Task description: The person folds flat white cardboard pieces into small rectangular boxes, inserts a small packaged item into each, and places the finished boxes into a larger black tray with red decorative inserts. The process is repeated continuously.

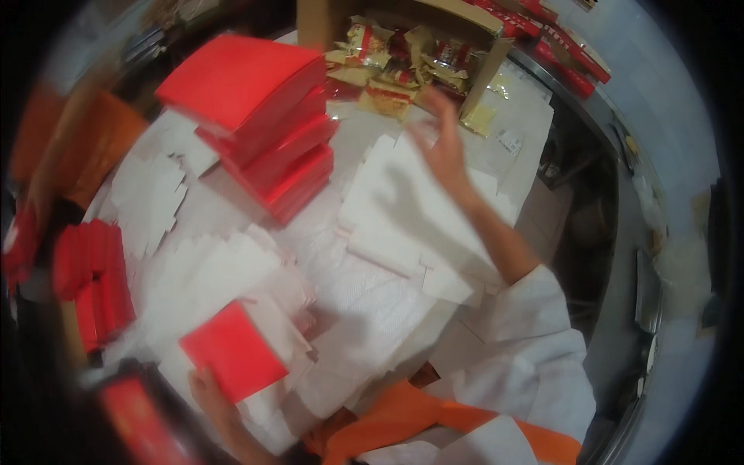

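Observation:
My left hand (213,399) is at the lower left, gripping the near edge of a small red box (235,351). The box's square face is turned up, over a pile of white flat cartons (209,275); part of my fingers is hidden by it. Slightly blurred, my right hand (443,151) reaches out over another stack of white flat cartons (418,221), fingers apart and holding nothing. Just beyond my fingertips stands an open cardboard box (484,74) full of wrapped snack packets (387,97).
A tall stack of red boxes (256,101) rises at the table's back left. More red boxes (94,283) are piled at the left edge, near an orange shape (105,147). Red cartons (570,58) lie at the far right, and loose packets (478,120) lie beside the cardboard box.

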Demonstrator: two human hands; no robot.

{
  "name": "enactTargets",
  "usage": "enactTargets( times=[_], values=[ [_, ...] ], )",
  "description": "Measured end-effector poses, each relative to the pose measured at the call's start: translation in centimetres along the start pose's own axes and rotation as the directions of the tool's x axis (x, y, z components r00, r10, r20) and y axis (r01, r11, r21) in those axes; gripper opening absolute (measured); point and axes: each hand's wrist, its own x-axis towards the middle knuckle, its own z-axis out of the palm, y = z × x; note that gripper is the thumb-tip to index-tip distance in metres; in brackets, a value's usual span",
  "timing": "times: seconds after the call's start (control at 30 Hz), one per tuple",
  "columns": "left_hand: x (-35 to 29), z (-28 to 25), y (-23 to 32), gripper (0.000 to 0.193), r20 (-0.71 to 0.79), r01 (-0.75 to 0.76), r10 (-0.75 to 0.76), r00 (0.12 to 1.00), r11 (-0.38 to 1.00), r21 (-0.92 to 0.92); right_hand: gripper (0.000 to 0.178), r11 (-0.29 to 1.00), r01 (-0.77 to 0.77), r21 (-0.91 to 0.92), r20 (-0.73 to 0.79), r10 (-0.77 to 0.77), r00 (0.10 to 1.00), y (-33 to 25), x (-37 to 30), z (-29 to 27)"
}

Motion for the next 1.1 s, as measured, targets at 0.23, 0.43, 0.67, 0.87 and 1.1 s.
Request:
enactTargets(
  times=[0.23,0.43,0.67,0.87,1.1],
  values=[
    [1.8,1.1,-2.9,0.026,-0.02,0.094,-0.094,0.995,0.996,0.008,0.066,0.707,-0.561,-0.431,-0.441,0.377,0.815,23.8,9.6,-11.1],
    [2.1,1.1,-2.6,0.03,-0.006,0.084,-0.085,0.996,0.992,-0.089,0.044,0.576,-0.593,-0.562,-0.311,0.518,0.797,25.2,9.7,-10.0],
    [1.6,0.3,-1.4,0.039,0.047,0.133,-0.131,0.99,0.99,-0.042,0.044,0.666,-0.57,-0.482,-0.13,0.588,0.798,18.3,5.1,-11.9],
    [-0.5,-0.1,-4.6,0.052,0.216,-0.451,0.398,0.892,0.817,0.36,0.084,0.831,-0.379,-0.407,0.347,0.525,0.777,16.9,1.1,-17.3],
    [1.3,0.7,-3.1,0.047,0.127,-0.063,0.04,0.991,0.981,0.184,0.075,0.526,0.116,-0.843,0.395,0.458,0.796,24.0,-0.5,-16.5]
  ],
)
